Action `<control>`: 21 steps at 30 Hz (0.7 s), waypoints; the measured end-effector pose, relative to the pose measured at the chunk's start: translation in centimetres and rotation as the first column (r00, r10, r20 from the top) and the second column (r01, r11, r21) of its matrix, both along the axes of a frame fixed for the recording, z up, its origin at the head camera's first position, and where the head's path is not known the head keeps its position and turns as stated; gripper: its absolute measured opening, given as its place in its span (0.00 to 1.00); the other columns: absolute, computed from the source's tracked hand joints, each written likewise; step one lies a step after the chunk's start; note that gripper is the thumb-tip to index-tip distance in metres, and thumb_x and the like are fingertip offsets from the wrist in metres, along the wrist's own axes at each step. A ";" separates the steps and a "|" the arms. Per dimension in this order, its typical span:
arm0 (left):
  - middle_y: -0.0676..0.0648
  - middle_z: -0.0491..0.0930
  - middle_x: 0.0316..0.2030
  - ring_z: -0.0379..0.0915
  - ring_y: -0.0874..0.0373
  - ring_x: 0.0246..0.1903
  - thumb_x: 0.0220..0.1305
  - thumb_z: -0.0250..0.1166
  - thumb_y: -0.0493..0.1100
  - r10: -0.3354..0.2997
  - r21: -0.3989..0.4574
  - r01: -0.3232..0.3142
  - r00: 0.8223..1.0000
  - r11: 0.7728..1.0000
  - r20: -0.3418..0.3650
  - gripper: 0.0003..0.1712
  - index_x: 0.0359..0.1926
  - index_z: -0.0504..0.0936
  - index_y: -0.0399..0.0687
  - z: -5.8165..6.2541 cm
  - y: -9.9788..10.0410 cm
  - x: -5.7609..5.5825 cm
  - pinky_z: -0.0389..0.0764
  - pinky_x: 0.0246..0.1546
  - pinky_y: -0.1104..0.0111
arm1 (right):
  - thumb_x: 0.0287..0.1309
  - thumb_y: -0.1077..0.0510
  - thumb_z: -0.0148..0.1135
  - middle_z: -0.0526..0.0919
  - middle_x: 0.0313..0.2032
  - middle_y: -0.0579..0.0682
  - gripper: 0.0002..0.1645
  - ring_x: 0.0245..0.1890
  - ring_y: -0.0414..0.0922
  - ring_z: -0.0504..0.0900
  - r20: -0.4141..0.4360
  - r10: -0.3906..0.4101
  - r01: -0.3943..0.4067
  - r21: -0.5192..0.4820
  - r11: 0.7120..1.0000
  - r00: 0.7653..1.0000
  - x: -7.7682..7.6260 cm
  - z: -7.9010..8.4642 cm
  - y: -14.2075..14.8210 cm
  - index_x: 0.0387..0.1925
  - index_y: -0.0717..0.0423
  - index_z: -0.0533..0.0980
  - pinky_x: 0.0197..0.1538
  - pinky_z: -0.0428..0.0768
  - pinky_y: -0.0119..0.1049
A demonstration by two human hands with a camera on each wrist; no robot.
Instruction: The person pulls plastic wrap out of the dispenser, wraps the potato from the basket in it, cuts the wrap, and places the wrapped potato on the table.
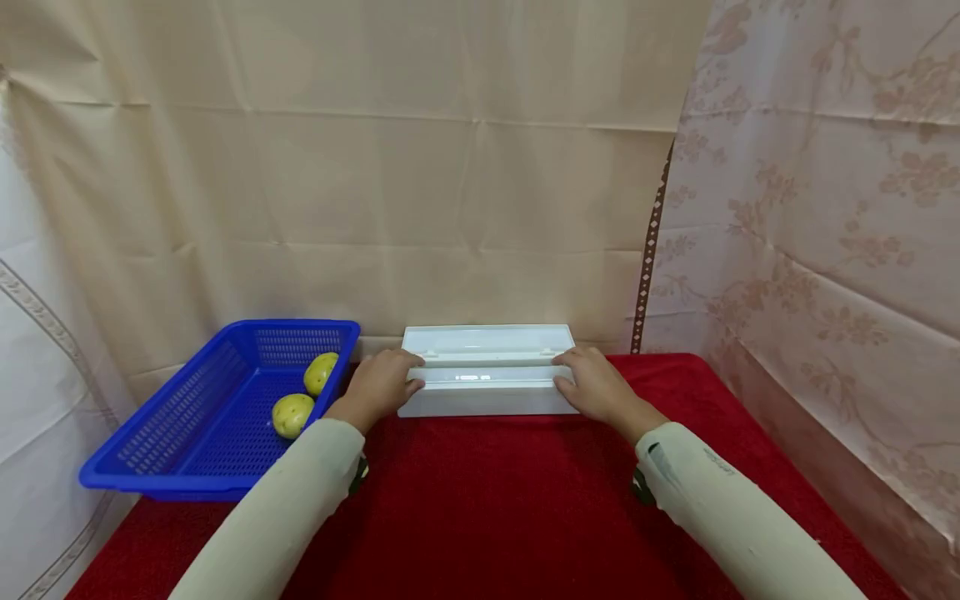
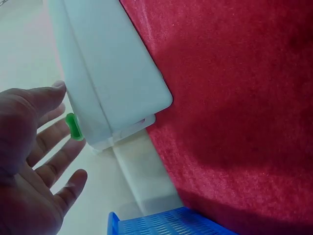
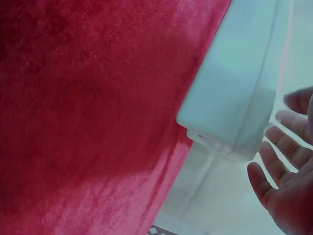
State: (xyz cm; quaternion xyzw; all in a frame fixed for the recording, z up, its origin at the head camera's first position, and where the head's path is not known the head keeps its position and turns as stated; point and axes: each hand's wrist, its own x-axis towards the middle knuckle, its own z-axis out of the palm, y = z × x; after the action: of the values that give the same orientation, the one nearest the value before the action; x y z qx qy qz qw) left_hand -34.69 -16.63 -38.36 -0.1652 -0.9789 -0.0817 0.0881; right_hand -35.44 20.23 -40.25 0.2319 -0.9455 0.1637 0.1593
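A long white lidded box (image 1: 487, 403) lies crosswise at the back of the red-covered table, its lid (image 1: 487, 338) raised at the rear. My left hand (image 1: 382, 382) is at the box's left end, thumb by the front rim and a fingertip by the lid's edge. At the other end my right hand (image 1: 596, 385) mirrors it. The left wrist view shows loosely spread fingers (image 2: 54, 169) beside a green latch (image 2: 74, 127), with the thumb at the box's edge. Relaxed, spread fingers (image 3: 288, 147) appear in the right wrist view, beside the box end.
To the left stands a blue perforated basket (image 1: 180, 483) with two yellow, potato-like round things (image 1: 292, 415) in its right part. A red cloth (image 1: 495, 500) covers the table. A beige curtain (image 1: 450, 183) hangs right behind the box, and a floral curtain (image 1: 840, 250) on the right.
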 end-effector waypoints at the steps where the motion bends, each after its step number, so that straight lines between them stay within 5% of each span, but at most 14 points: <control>1: 0.45 0.85 0.57 0.79 0.45 0.60 0.69 0.69 0.50 0.000 0.012 -0.001 1.000 1.000 0.005 0.19 0.58 0.86 0.52 -0.1 0.0 -0.1 0.73 0.62 0.42 | 0.64 0.58 0.63 0.86 0.53 0.58 0.18 0.59 0.62 0.78 -0.003 0.004 -0.004 0.004 1.000 1.000 -0.1 -0.1 0.0 0.54 0.60 0.83 0.65 0.74 0.56; 9: 0.49 0.89 0.47 0.80 0.48 0.55 0.70 0.69 0.50 0.000 0.069 -0.003 0.999 0.998 0.050 0.09 0.43 0.92 0.56 -0.2 0.0 -0.5 0.72 0.61 0.46 | 0.63 0.62 0.64 0.88 0.45 0.56 0.13 0.52 0.60 0.82 -0.018 0.018 -0.018 0.015 1.000 1.000 -0.8 -0.3 0.1 0.46 0.58 0.88 0.58 0.78 0.57; 21: 0.48 0.89 0.46 0.82 0.49 0.52 0.70 0.69 0.50 0.033 0.086 -0.038 0.998 0.996 0.055 0.09 0.42 0.93 0.55 0.2 0.0 -0.9 0.72 0.60 0.47 | 0.62 0.66 0.66 0.87 0.34 0.52 0.07 0.38 0.50 0.85 -0.051 0.030 -0.030 0.000 1.000 0.998 -2.0 -0.1 0.2 0.36 0.57 0.89 0.46 0.83 0.47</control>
State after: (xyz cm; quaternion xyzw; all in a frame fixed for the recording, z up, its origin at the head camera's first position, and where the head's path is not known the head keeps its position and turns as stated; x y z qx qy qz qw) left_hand -35.57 -16.59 -38.13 -0.1416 -0.9792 -0.1273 0.0702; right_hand -37.48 20.40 -40.36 0.2503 -0.9374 0.1606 0.1810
